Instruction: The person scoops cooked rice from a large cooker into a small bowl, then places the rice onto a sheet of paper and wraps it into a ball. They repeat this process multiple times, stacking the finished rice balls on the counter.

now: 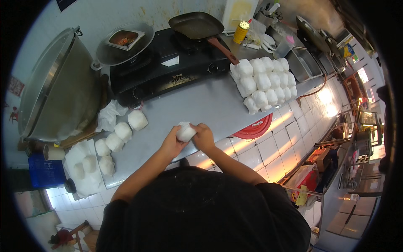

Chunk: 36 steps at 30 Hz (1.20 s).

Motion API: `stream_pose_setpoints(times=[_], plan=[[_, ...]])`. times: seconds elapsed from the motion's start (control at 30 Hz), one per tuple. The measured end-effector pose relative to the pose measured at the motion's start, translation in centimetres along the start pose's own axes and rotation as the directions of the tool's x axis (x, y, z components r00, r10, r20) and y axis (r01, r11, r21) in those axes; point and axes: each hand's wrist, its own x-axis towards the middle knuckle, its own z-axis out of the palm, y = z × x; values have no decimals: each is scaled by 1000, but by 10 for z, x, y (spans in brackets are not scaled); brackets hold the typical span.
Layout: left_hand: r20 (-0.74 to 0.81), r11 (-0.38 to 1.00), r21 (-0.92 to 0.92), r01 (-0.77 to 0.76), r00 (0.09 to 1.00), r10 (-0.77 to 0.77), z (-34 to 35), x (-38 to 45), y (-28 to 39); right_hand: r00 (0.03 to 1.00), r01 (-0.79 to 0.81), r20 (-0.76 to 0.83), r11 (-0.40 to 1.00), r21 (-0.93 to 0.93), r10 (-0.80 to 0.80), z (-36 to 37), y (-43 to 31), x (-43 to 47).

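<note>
Between my two hands, over the front edge of the metal counter [201, 104], is a rounded white paper-wrapped bundle [185, 132]. My left hand [171, 144] grips its left side and underside. On the other side, the fingers of my right hand [203, 136] press its wrapping near the top. What the paper encloses is hidden. Several similar wrapped bundles [114, 142] sit in a loose curved row to my left. Two more rounded white pieces [89, 164] rest on white paper sheets [86, 186] at the counter's left end. Many bundles stand piled in a tight stack [263, 82] on the right.
A black Rinnai gas stove [176, 75] carries a wok [102, 53] holding a metal food tray [124, 39], and a square frying pan [196, 25]. A large metal pot [69, 91] stands left, near crumpled paper [110, 114]. A red lid [255, 126] lies below the counter edge.
</note>
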Motion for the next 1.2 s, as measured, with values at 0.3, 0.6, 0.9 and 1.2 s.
stream_pose_setpoints(times=[0.3,0.6,0.9,1.2], plan=[[59,994,44,-105,993,102,0,-10,3,928,-368,269,747,553,258,8,-35,-6],[156,598,724,-343,926,343,5,-14,-3,791,-508,510,-103,855,339,-9,-35,6],[233,530,729,-433,885,402,-36,-80,50,783,-103,-421,762,640,459,-225,98,177],[-151,413,775,-479,494,856,-138,-123,65,841,-335,-514,907,-255,166,-276,221,224]])
